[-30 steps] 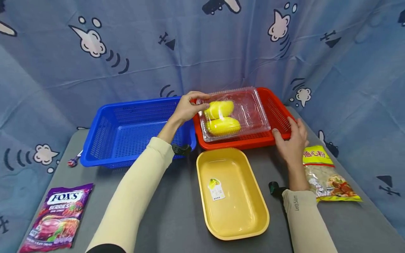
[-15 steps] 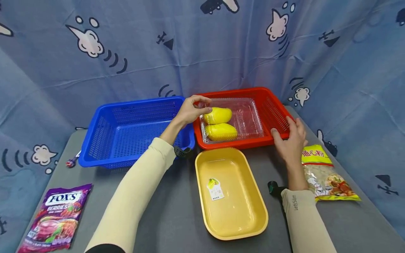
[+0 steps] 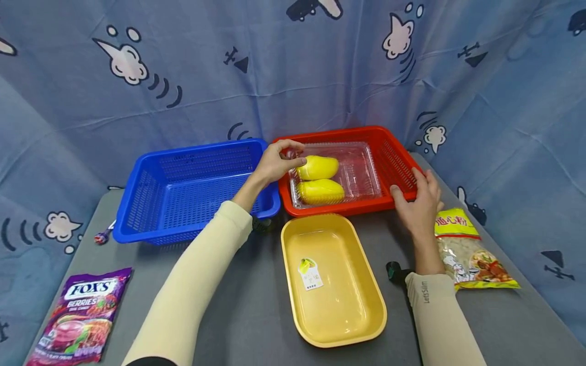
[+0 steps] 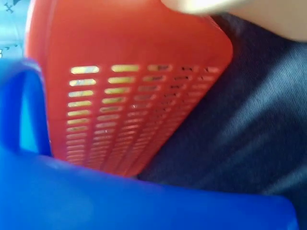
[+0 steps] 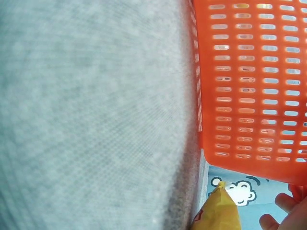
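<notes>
A clear plastic clamshell box (image 3: 359, 175) lies in the left part of the red basket (image 3: 393, 152). Inside the box are two yellow mangoes, one behind (image 3: 320, 168) and one in front (image 3: 322, 191). My left hand (image 3: 274, 161) is over the basket's left rim, at the box's left edge, its thumb and fingers apart. With my right hand (image 3: 422, 203) I hold the basket's front right corner, thumb at the front rim and fingers round the right side. In the right wrist view, some fingers (image 5: 286, 202) show below the perforated wall.
A blue basket (image 3: 201, 195) stands left of the red one. In front is a yellow tray (image 3: 343, 274) with a label. A pasta bag (image 3: 471, 254) lies at right, a purple candy bag (image 3: 80, 315) and a lollipop (image 3: 101, 237) at left. A patterned curtain hangs behind.
The clear box has gone down from above the rim into the red basket, then its mangoes shifted slightly right. My left hand came slightly down with it; the right hand stayed at the corner.
</notes>
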Demonstrator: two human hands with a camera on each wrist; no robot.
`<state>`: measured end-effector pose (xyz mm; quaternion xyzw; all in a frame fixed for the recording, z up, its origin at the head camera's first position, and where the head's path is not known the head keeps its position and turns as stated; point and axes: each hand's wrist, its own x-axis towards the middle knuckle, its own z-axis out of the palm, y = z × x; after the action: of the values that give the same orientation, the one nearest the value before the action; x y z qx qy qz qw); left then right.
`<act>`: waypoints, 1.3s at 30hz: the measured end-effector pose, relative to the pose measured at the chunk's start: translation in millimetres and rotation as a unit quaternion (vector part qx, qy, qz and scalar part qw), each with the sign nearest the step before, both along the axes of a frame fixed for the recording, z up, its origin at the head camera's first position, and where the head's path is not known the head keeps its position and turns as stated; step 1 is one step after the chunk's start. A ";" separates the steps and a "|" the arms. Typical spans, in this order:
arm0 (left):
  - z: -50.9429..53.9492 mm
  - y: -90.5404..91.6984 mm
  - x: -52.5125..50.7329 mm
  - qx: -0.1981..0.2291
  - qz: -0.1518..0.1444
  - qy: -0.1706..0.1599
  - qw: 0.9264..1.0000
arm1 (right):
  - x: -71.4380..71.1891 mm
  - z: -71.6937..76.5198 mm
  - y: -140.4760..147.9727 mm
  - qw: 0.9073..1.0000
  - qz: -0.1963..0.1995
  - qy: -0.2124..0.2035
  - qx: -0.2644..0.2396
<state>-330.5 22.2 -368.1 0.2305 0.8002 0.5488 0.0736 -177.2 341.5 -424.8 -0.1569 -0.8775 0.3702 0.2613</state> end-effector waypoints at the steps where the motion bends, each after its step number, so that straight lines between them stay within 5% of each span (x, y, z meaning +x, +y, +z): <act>1: -0.1 0.1 0.1 -0.003 -0.001 0.004 1.000 | 0.0 0.0 0.1 1.000 0.000 -0.001 0.000; 9: -4.2 -1.6 -1.3 -0.035 -0.008 0.052 0.998 | -0.7 -0.2 1.0 1.000 -0.001 -0.001 0.002; 19: -8.8 -7.0 -0.9 -0.062 -0.017 0.052 0.997 | 0.7 -0.6 1.7 1.000 -0.001 0.001 0.000; 39: -14.6 -3.4 -1.0 -0.149 0.004 0.113 0.982 | -1.1 -2.4 1.5 1.000 0.000 0.002 0.001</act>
<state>-331.5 18.8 -382.7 0.2741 0.8772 0.3941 0.0137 -178.4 343.0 -427.2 -0.1559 -0.8776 0.3692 0.2630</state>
